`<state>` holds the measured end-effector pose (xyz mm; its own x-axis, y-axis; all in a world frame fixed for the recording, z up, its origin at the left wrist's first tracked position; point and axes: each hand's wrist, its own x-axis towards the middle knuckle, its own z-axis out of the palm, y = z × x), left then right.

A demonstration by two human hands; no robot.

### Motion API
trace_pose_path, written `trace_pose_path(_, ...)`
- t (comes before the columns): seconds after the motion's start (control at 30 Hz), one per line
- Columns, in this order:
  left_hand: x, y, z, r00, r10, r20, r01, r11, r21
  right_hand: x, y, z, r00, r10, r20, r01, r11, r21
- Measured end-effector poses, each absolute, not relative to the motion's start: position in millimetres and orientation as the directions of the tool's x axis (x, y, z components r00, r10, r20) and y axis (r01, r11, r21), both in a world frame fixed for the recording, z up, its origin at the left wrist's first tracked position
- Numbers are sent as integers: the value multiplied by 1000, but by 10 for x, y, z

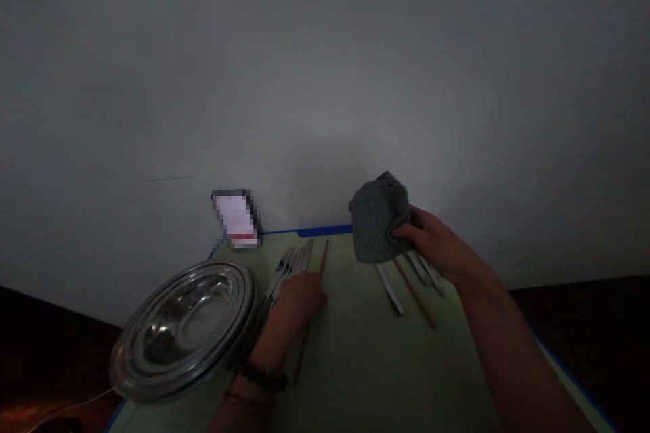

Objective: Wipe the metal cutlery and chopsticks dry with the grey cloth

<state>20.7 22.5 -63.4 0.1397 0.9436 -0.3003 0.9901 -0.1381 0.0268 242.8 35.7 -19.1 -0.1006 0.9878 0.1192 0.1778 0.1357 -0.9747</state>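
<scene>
My right hand point(431, 240) is closed on a folded grey cloth point(378, 223), held up above the far side of the table. My left hand point(302, 294) reaches down with curled fingers over several metal table knives point(284, 267) and a long brown chopstick point(323, 260). Its fingertips are mostly hidden, so what they grip cannot be made out. Below the cloth lie a metal utensil point(390, 291) and another brown chopstick point(416, 294). More metal cutlery point(426, 274) shows beside my right wrist, its upper ends covered by the cloth and hand.
Stacked shiny metal plates point(124, 358) stand at the table's left, close to my left forearm. A phone with a blurred screen point(236, 216) leans against the grey wall point(325, 81) behind. The table point(376, 379) has a pale green cover with blue edges. A thin cable point(76, 408) runs at lower left.
</scene>
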Motion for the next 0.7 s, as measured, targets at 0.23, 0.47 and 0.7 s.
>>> trace_pose_path(0.23,82,68,-127,249,956,-154,947,-208,245,2313,289,-152,77,990,115,-147,125,-981)
trace_pose_path(0.47,313,-285,90,272,943,192,867,-326,376,1844,-19,79,-131,955,266,-409,192,-892)
trace_pose_path(0.7,477,-494,149,392,909,140,846,-416,334,1898,-155,-49,57,922,384,48,381,-923)
